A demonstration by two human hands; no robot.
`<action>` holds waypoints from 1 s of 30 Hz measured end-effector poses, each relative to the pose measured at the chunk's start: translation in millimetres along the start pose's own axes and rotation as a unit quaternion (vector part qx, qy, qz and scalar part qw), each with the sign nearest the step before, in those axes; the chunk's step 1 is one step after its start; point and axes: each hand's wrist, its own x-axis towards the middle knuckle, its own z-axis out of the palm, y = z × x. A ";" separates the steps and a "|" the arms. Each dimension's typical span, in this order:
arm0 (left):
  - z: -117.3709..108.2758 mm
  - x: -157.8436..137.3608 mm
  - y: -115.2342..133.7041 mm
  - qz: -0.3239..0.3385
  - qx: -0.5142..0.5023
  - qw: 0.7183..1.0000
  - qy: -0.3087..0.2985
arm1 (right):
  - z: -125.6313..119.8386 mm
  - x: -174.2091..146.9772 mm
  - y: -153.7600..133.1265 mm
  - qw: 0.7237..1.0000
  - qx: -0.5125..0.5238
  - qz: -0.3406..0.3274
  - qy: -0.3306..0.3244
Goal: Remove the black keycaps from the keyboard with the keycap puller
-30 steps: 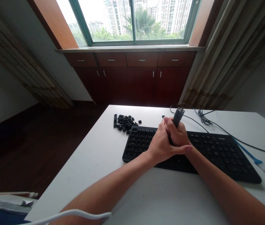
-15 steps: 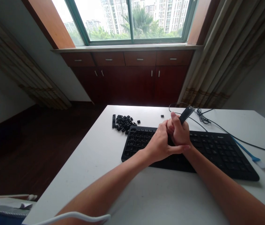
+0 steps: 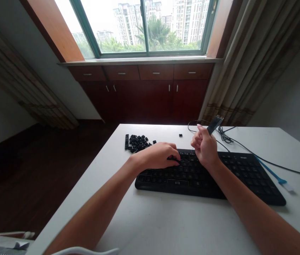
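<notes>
A black keyboard (image 3: 182,189) lies on the white table, its left part showing bare key sockets where keycaps are off. My left hand (image 3: 163,154) rests over the upper left of the keyboard, thumb and fingers bent together at the keys; a dark bit shows between them, too small to name. My right hand (image 3: 205,147) is a fist above the keyboard's middle, wrapped round a dark flat-handled tool (image 3: 214,124). The tool points up and away, with a pale, shiny end; its lower part is hidden in the fist. Left of the keyboard sits a pile of black keycaps (image 3: 138,142).
A long black keycap (image 3: 127,141) stands beside the pile, and a single keycap (image 3: 180,135) lies behind the keyboard. A coiled black cable (image 3: 225,136) is at the back right. A blue brush (image 3: 281,181) lies by the keyboard's right end. The table (image 3: 150,223) is white.
My left hand has parted from my right hand and moved left, down onto the keyboard's keys. My right hand still grips the tool. The view has shifted slightly.
</notes>
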 end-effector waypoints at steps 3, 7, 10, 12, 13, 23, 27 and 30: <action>-1.3 1.5 -0.5 -0.002 -0.001 1.000 0.007 | -2.0 3.2 -6.4 1.000 0.004 0.013 -0.002; -1.2 0.7 -22.1 -0.072 -0.017 0.991 0.113 | -3.9 4.3 -10.0 1.000 -0.005 0.018 -0.019; 3.4 -1.1 -46.2 -0.157 0.024 0.966 0.202 | -6.5 3.1 -8.1 0.999 -0.041 0.015 -0.018; 7.2 -2.3 -58.8 -0.195 0.045 0.956 0.216 | -9.7 0.6 -4.7 0.997 -0.062 0.018 -0.031; 8.9 -2.8 -63.2 -0.205 0.050 0.953 0.216 | -11.7 -1.1 -2.8 0.996 -0.069 0.018 -0.044; 9.9 -4.7 -70.3 -0.235 0.060 0.947 0.210 | -21.0 -13.2 -0.5 0.999 -0.016 0.000 -0.043; 9.7 -1.2 -56.8 -0.222 0.063 0.948 0.220 | -20.0 -12.8 1.5 1.000 -0.013 -0.005 -0.028; 18.1 8.4 -35.1 -0.154 0.035 0.962 0.222 | -19.4 -14.1 7.5 0.999 -0.029 -0.031 -0.032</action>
